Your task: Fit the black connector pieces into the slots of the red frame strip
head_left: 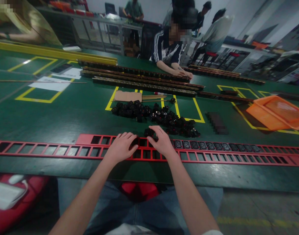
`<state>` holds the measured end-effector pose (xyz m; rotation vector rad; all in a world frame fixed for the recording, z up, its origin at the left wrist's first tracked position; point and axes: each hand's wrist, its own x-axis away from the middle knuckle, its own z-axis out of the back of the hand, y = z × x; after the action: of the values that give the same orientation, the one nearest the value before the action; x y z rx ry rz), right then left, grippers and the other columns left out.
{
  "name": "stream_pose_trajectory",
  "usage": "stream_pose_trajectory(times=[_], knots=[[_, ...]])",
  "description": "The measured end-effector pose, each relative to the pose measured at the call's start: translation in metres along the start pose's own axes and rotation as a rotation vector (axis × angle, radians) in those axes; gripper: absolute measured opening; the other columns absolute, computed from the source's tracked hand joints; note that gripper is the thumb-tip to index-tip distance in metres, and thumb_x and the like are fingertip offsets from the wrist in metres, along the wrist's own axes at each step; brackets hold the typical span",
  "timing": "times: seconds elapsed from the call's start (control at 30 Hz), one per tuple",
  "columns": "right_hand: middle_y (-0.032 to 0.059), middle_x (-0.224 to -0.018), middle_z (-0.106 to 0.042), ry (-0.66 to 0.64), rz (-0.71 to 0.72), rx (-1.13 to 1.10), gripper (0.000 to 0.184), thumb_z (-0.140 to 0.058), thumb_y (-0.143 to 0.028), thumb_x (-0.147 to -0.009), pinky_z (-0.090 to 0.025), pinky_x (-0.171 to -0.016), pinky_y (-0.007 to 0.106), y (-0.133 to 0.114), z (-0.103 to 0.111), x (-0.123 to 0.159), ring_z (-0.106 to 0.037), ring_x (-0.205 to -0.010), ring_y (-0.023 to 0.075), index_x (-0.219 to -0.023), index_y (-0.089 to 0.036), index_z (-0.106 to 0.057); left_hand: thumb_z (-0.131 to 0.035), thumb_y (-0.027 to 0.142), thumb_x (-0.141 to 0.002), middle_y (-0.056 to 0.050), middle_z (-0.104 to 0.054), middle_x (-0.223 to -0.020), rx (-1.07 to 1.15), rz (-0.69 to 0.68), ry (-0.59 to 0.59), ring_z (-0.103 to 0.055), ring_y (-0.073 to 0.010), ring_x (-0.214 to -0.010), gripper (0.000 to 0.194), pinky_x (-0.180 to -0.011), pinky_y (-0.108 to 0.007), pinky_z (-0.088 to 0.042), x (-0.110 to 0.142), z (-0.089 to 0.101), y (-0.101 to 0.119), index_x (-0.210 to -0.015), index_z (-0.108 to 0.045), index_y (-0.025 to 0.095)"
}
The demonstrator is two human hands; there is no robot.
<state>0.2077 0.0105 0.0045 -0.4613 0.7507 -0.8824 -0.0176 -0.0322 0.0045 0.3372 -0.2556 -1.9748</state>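
Note:
A long red slotted strip [85,139] lies across the green table, against a second red slotted strip [195,157] on its near side. My left hand [121,147] is curled over the far strip, fingers at its far edge and thumb toward the near side; a dark patch between them is hard to make out. Just to the right, my right hand [160,140] has thumb and fingers around a small black socket [148,132] at the far edge. A row of black sockets [202,145] sits in the slots right of this hand.
Beyond the strips lies a pile of black sockets [164,116], with a piece of cardboard [127,96] behind it. Long dark rails [144,80] stretch across the table. An orange basket [266,112] is at right. Across the table, a person [169,49] leans over the rails.

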Motion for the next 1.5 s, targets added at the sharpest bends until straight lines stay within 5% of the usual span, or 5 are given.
stream_pose_trajectory(times=[0.37, 0.67, 1.5], knots=[[0.0080, -0.125, -0.064, -0.070, -0.019, 0.019, 0.039, -0.059, -0.028, -0.093, -0.054, -0.094, 0.037, 0.003, -0.002, 0.004, -0.064, -0.110, 0.0211, -0.131, -0.023, -0.054, -0.051, 0.035, -0.092, -0.008, -0.064, -0.114, -0.023, -0.002, -0.010, -0.055, -0.0269, -0.106, 0.031, -0.088, -0.043, -0.044, -0.001, 0.001, 0.001, -0.120, -0.058, 0.021], [0.0106, -0.123, -0.064, -0.088, 0.107, 0.215, 0.038, -0.060, -0.025, -0.091, -0.051, -0.100, 0.042, -0.007, -0.004, 0.006, -0.061, -0.115, 0.0245, -0.128, -0.020, -0.056, -0.050, 0.033, -0.092, -0.008, -0.064, -0.114, -0.021, 0.000, -0.004, -0.055, -0.0269, -0.106, 0.031, -0.089, -0.043, -0.044, -0.001, 0.001, 0.000, -0.120, -0.057, 0.021], [0.0096, -0.123, -0.064, -0.113, 0.104, 0.207, 0.039, -0.061, -0.022, -0.089, -0.050, -0.098, 0.043, -0.009, -0.005, 0.008, -0.060, -0.114, 0.0246, -0.128, -0.024, -0.057, -0.050, 0.033, -0.092, -0.008, -0.064, -0.115, -0.018, 0.005, -0.007, -0.056, -0.0274, -0.106, 0.030, -0.089, -0.044, -0.044, -0.001, 0.000, 0.000, -0.118, -0.058, 0.022]])
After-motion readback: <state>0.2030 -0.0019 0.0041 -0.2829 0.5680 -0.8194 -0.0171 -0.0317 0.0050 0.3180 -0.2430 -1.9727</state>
